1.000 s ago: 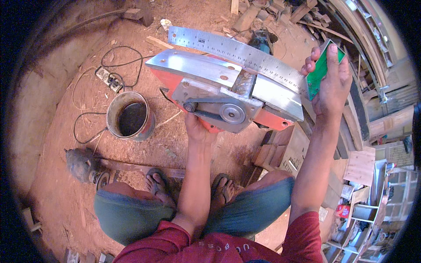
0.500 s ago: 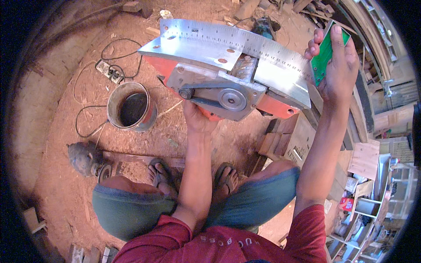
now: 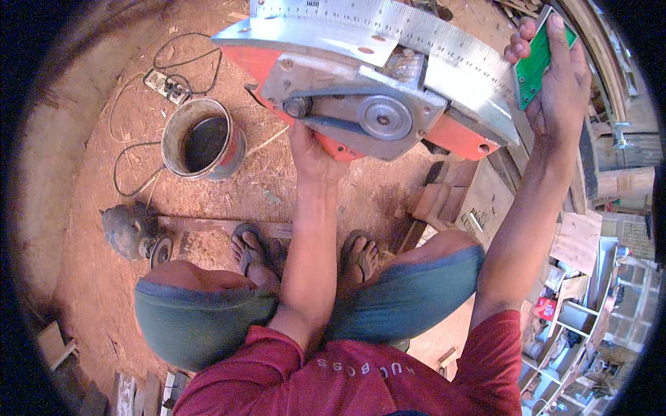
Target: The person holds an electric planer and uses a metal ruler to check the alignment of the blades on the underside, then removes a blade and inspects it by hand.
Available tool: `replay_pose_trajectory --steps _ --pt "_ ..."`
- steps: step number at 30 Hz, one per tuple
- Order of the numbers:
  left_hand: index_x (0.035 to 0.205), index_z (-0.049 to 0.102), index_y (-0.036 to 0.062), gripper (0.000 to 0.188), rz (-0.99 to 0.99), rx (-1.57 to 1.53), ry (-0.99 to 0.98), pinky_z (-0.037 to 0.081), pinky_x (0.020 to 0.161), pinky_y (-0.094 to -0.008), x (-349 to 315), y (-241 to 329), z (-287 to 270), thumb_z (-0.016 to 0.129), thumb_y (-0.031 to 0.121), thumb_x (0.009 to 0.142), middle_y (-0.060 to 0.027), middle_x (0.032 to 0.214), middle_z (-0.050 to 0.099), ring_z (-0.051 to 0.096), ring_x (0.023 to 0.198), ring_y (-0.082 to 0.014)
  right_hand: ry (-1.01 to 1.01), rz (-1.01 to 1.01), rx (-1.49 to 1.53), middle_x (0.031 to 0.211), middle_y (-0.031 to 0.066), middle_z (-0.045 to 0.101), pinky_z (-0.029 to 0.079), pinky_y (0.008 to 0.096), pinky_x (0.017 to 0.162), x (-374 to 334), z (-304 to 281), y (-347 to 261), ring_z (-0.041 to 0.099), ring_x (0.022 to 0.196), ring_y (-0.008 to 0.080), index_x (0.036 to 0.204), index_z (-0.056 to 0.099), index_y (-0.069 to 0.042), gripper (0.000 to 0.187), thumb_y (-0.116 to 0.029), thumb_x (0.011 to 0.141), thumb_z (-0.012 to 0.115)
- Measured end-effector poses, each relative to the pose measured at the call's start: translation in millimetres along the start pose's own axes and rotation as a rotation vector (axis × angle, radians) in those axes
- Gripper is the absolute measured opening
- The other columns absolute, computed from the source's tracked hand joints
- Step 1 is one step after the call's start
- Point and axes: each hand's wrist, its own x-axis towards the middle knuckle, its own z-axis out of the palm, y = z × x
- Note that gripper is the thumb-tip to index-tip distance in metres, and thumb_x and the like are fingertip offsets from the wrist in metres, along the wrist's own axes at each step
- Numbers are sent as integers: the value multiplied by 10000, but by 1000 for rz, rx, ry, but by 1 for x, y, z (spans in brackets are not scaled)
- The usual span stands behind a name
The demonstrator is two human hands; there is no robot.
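Above the dusty floor (image 3: pixel 215 201), an orange-red electric planer (image 3: pixel 336 107) is held upside down in front of the person, whose left hand (image 3: pixel 319 154) carries it from below, apparently to keep the flat metal sole (image 3: pixel 305 40) facing up and free. Most of that hand's fingers are hidden behind the casing, so from where I stand I cannot tell whether they are spread or pressed together. The right hand (image 3: pixel 558 97) clasps the green handle (image 3: pixel 534 73) of a steel try square (image 3: pixel 430 28), with 1 digit, probably the thumb, laid along the near face and bent fingertips showing past the other edge. Gripping it at that end seems to leave the ruled blade clear to lie lengthwise along the 2 sole plates and the cutter drum (image 3: pixel 404 66) between them; whether any gap shows under it, I cannot tell. The belt pulley (image 3: pixel 384 116) faces the person. Around them, a bucket (image 3: pixel 237 152) with dark contents stands to the left, near a power strip (image 3: pixel 166 87). A grinder (image 3: pixel 125 229) lies closer in, and a plank (image 3: pixel 208 225) runs from it toward the sandalled feet (image 3: pixel 251 253). Wood blocks (image 3: pixel 440 197) crowd the right, and the raised planer blocks the view of the ground beyond.
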Motion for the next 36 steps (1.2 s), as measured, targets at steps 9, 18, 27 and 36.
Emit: replay_pose_trajectory --steps 9,18,27,36 --pt "1471 455 144 700 -19 269 159 337 1178 -512 0 0 7 598 561 927 -64 1482 507 472 1367 -270 222 -157 -233 785 26 581 534 271 548 -18 47 -4 589 601 113 1030 512 -96 198 -292 1049 531" --pt "1486 439 178 789 -18 317 189 334 1173 -542 -1 -2 8 669 599 859 -39 1501 487 456 1380 -284 187 -134 -165 777 17 592 538 258 537 -15 38 0 598 585 105 1083 516 -98 180 -273 1048 535" --pt "1472 461 192 708 -30 294 199 326 1173 -550 -2 -2 0 622 580 901 -42 1492 499 458 1381 -279 170 -165 -198 784 20 593 545 248 539 -17 42 1 600 587 102 1090 504 -101 167 -262 1053 523" --pt "1414 495 78 543 -1 149 125 469 1061 -463 4 -3 5 512 441 1011 -89 1371 592 585 1237 -266 -108 -57 50 952 100 543 449 333 752 -15 -1 -29 509 811 163 1012 513 -6 227 -223 1070 478"
